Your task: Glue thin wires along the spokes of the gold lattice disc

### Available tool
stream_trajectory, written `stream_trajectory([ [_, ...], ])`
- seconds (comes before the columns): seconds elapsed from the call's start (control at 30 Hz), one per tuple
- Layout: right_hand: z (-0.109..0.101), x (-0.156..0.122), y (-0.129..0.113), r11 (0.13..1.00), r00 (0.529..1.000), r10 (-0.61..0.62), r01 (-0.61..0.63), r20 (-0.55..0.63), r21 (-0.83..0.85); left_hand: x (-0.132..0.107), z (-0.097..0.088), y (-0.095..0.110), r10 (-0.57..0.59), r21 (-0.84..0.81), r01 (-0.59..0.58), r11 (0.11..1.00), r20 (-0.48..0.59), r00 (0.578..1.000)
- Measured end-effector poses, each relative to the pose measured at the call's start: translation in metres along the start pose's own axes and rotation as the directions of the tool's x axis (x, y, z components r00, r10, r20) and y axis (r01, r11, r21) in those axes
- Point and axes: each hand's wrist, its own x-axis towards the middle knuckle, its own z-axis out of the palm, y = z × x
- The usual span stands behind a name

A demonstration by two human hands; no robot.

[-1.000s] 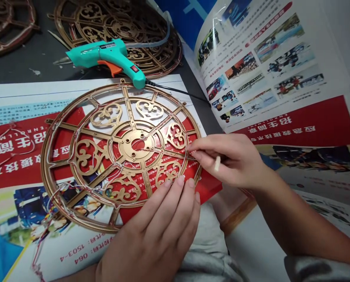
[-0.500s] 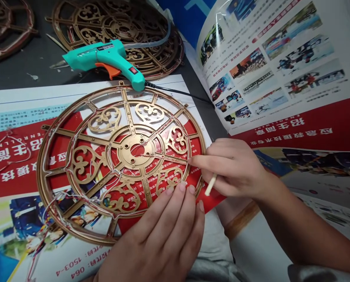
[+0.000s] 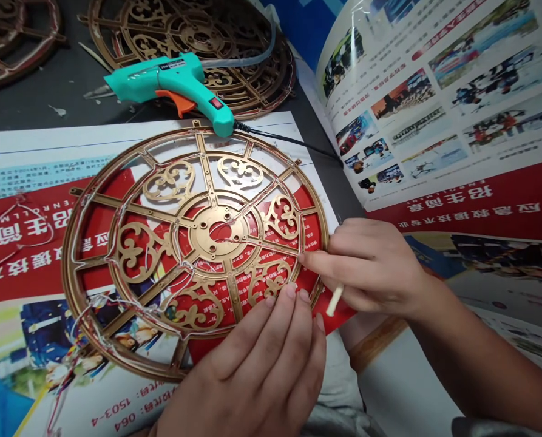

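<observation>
A round gold-coloured openwork frame (image 3: 229, 285) with spokes, scrolled hearts and a central hub lies on printed paper. Thin wires run along its rings and spokes. My left hand (image 3: 257, 364) rests flat over its near right edge, fingers extended side by side. At the frame's right side, my right hand (image 3: 375, 267) is closed round a pale thin stick (image 3: 335, 300), whose blunt end pokes out below the fingers. The right index fingertip presses at the middle ring near a spoke's end. The stick's other end is hidden in the hand.
A teal hot glue gun (image 3: 170, 85) with an orange trigger lies beyond the frame, its black cord (image 3: 289, 138) trailing right. More round frames (image 3: 247, 100) lie at the back. A printed sheet (image 3: 434, 121) curves upward on the right. Loose wires (image 3: 61, 388) hang at the left.
The whole view has shifted slightly, so everything appears a little further right. Both hands keep nearly the same place on the frame, and the stick stays in my right hand.
</observation>
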Motion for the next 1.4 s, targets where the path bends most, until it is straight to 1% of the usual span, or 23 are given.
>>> stream_trajectory([
  [0.23,0.0001,-0.0006,-0.0007,1.0,1.0,-0.009,0.009,0.003,-0.008,0.0025,-0.0029,-0.0015,-0.015,0.02,0.016,1.0,-0.027,1.0],
  [0.33,0.0006,-0.0004,0.0004,1.0,1.0,-0.009,0.009,-0.001,0.019,0.0036,-0.0062,-0.0031,-0.013,0.019,0.012,1.0,0.015,1.0],
  [0.43,0.0013,-0.0006,0.0012,0.999,1.0,-0.01,0.011,-0.01,0.035,0.0053,-0.0076,-0.0034,-0.009,0.029,0.008,1.0,0.022,1.0],
  [0.67,0.0019,-0.0026,-0.0015,0.999,0.999,-0.023,0.024,-0.038,0.045,0.0035,-0.0035,-0.0024,0.011,0.017,-0.01,1.0,-0.017,1.0],
  [0.73,0.0008,-0.0038,-0.002,0.998,0.999,-0.026,0.027,-0.024,0.049,0.0024,-0.0028,-0.0025,0.011,0.017,-0.011,1.0,-0.009,1.0],
  [0.93,-0.0004,-0.004,-0.0024,0.999,1.0,-0.009,0.009,-0.001,0.042,0.0021,-0.0002,-0.0043,0.005,0.006,-0.005,1.0,-0.05,0.999],
  [1.17,-0.0008,-0.0021,-0.0027,0.999,1.0,-0.014,0.014,0.006,0.04,0.0035,-0.0005,-0.0087,0.023,-0.027,-0.024,0.999,-0.032,0.999],
  [1.3,-0.0029,-0.0018,-0.0039,1.0,0.998,0.029,-0.029,-0.056,0.004,0.0031,-0.0017,-0.0093,0.025,-0.008,-0.025,1.0,-0.034,0.999],
  [1.4,-0.0034,-0.0016,-0.005,0.998,0.997,0.064,-0.065,-0.051,-0.022,0.0039,-0.0014,-0.0096,0.027,0.007,-0.026,1.0,-0.032,0.999],
])
